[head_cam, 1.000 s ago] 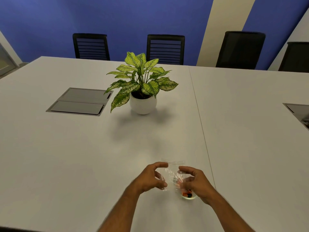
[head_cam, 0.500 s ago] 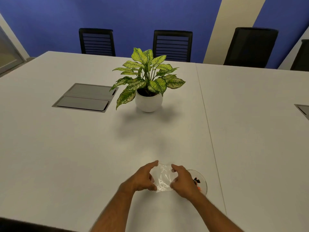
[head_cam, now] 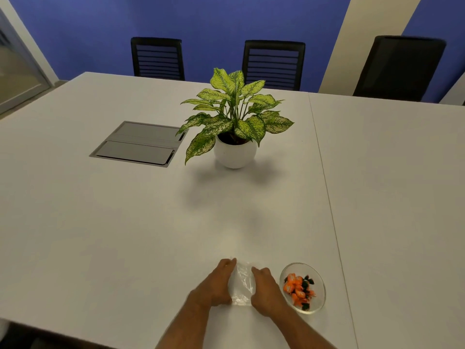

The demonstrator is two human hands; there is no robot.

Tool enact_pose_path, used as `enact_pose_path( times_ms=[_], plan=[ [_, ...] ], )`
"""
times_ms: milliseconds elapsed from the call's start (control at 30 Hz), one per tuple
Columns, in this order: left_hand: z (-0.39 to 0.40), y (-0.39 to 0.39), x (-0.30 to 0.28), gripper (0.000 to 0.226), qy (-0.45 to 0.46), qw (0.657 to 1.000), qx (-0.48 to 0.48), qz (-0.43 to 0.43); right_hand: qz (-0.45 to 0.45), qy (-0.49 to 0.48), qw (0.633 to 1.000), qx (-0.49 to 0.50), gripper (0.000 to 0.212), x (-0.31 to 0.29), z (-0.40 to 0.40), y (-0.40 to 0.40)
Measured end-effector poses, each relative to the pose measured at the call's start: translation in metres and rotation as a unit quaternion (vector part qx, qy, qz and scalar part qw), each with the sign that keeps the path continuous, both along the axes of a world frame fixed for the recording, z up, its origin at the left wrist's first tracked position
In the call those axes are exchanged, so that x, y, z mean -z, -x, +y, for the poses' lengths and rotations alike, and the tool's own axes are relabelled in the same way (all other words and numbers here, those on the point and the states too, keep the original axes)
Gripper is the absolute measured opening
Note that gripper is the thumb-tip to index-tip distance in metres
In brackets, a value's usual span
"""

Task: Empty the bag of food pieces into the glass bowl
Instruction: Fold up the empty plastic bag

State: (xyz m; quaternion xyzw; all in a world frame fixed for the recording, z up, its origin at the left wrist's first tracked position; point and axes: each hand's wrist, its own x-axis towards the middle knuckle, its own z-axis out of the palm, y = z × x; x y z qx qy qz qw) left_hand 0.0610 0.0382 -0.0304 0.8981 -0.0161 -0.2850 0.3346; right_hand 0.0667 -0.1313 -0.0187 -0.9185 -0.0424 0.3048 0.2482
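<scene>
A clear plastic bag (head_cam: 241,285) lies flat and looks empty on the white table (head_cam: 125,235) near the front edge. My left hand (head_cam: 216,283) rests on the bag's left side and my right hand (head_cam: 265,289) on its right side, both pressing or holding it. Just right of my right hand stands the glass bowl (head_cam: 320,285), holding several orange and black food pieces (head_cam: 298,289).
A potted plant (head_cam: 235,127) in a white pot stands at the table's middle. A grey cable hatch (head_cam: 139,143) is set into the tabletop at the left. A seam runs down the table right of the bowl. Black chairs (head_cam: 274,64) line the far side.
The bag was held up over the bowl between both hands; now it lies flat on the table left of the bowl, and the food pieces show in the bowl.
</scene>
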Motion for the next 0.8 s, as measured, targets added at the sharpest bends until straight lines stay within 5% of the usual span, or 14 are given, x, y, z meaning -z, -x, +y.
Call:
enact_pose_path(
  times_ms=[333, 500, 667, 800],
  plan=[
    [0.005, -0.003, 0.003, 0.111, -0.018, 1.000, 0.006, -0.009, -0.015, -0.014, 1.000, 0.007, 0.075, -0.003, -0.004, -0.005],
    [0.008, -0.007, 0.000, 0.118, -0.060, 0.997, -0.015, -0.044, -0.083, -0.100, 0.989, 0.074, 0.060, -0.018, -0.012, -0.012],
    [-0.009, -0.015, -0.012, 0.094, -0.073, 0.987, -0.050, -0.132, -0.184, -0.236, 0.925, 0.234, 0.029, -0.042, -0.043, -0.019],
    [-0.050, -0.015, -0.015, 0.060, 0.078, 0.965, -0.168, -0.185, -0.236, -0.262, 0.872, 0.340, 0.015, -0.048, -0.079, -0.022]
  ],
)
